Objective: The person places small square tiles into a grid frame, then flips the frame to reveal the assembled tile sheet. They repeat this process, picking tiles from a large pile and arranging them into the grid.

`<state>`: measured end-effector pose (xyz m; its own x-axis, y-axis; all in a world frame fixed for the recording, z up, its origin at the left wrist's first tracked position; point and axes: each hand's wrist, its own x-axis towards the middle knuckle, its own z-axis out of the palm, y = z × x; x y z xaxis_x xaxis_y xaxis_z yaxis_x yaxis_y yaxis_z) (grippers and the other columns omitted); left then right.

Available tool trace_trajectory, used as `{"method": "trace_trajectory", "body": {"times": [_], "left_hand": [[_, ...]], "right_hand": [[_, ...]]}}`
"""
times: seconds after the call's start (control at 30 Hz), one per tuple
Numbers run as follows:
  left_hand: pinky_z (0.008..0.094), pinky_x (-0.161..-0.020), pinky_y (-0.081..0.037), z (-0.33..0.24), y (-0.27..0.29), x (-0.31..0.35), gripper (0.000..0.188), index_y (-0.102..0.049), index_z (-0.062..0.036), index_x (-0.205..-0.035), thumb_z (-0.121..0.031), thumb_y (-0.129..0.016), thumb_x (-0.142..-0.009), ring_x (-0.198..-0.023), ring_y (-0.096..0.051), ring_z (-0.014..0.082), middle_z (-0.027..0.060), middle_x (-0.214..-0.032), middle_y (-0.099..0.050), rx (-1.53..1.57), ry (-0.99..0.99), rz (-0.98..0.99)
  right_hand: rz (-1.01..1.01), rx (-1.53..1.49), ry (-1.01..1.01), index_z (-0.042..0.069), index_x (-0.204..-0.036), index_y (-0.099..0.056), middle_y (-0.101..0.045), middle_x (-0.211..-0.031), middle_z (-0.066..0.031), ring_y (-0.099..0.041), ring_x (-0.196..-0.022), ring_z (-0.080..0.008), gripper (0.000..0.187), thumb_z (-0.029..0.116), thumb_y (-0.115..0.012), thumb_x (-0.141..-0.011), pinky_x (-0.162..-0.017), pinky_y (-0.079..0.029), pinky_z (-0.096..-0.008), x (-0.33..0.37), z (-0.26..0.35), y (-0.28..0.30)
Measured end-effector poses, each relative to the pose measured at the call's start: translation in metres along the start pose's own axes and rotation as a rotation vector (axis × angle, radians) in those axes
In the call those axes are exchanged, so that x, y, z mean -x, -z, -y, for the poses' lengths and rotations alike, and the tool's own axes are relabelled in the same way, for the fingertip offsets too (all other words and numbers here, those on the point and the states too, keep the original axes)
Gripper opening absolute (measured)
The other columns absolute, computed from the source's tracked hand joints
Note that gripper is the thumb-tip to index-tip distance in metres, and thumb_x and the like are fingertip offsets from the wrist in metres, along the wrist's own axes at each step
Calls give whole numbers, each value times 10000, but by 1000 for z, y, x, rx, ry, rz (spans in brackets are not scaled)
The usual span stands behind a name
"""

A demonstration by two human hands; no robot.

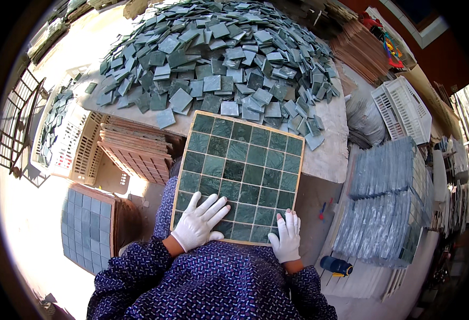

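A wooden-edged tray (pixel 192 140) lies tilted across my lap, its far edge against the worktable. Rows of square dark green stone tiles (pixel 233 170) fill it, with thin pale gaps between them. My left hand (pixel 198 220), in a white glove, rests on the tiles at the near left corner, fingers stretched out and spread. At the near right corner lies my right hand (pixel 286 234), also gloved, its fingers extended along the tray's edge and the tiles there. Bare fingertips show through the right glove. Neither hand grips a loose tile.
A big heap of loose green tiles (pixel 213 82) covers the worktable (pixel 327 154). Left are stacked brown trays (pixel 133 149), a cream plastic crate (pixel 82 133) and a tiled panel stack (pixel 87 226). Right stand plastic-wrapped tile stacks (pixel 378 197), a white crate (pixel 402 106) and a dark blue spool-like object (pixel 335 265).
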<state>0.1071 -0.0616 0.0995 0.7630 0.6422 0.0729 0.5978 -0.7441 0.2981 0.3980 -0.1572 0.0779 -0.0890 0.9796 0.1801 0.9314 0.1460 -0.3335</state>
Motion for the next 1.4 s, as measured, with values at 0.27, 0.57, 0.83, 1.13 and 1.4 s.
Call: {"method": "trace_trajectory", "body": {"times": [0.27,0.57,0.83,1.13,1.4], "left_hand": [[566,-1149,-127,-56,-45,-75,754,-399,-99,-1419,-474,-614,-801,-1390,-311,216,64,-1474,-392,207,-474,49],[532,-1148,-155,28,4,-26,641,-432,-129,-1392,-470,-559,-864,-1381,-324,279,100,-1467,-392,113,-164,-35],[429,-1079,-318,231,-76,67,783,-311,61,-1403,-511,-521,-911,-1305,-389,414,281,-1396,-407,400,1300,-581],[393,-1080,-333,302,-116,21,1130,-274,144,-1393,-748,-561,-761,-1338,-387,382,302,-1402,-413,1095,1656,-511],[485,-995,-414,264,-86,41,1142,-268,133,-1392,-701,-665,-720,-1266,-449,416,306,-1415,-377,1266,1699,-525]], "right_hand": [[-367,-225,-278,-55,-1296,-454,-455,-1377,-245,-455,-1280,-367,416,69,-495,-901,-1028,-409,-412,-20,-8,-9],[-51,-179,-322,-58,-1435,-228,-345,-1451,-275,-337,-1336,-444,771,188,-648,-837,-1098,-307,-456,15,-5,-19],[-41,-287,-398,-42,-1469,-174,-296,-1504,-244,-324,-1367,-398,731,153,-556,-877,-1118,-262,-403,10,3,-13],[57,-208,-375,-49,-1467,-149,-309,-1490,-261,-395,-1310,-426,812,170,-620,-843,-1076,-331,-409,5,-7,-4],[-4,-90,-315,-45,-1460,-198,-326,-1493,-238,-412,-1312,-393,754,155,-601,-855,-1056,-359,-402,13,-32,-8]]}}
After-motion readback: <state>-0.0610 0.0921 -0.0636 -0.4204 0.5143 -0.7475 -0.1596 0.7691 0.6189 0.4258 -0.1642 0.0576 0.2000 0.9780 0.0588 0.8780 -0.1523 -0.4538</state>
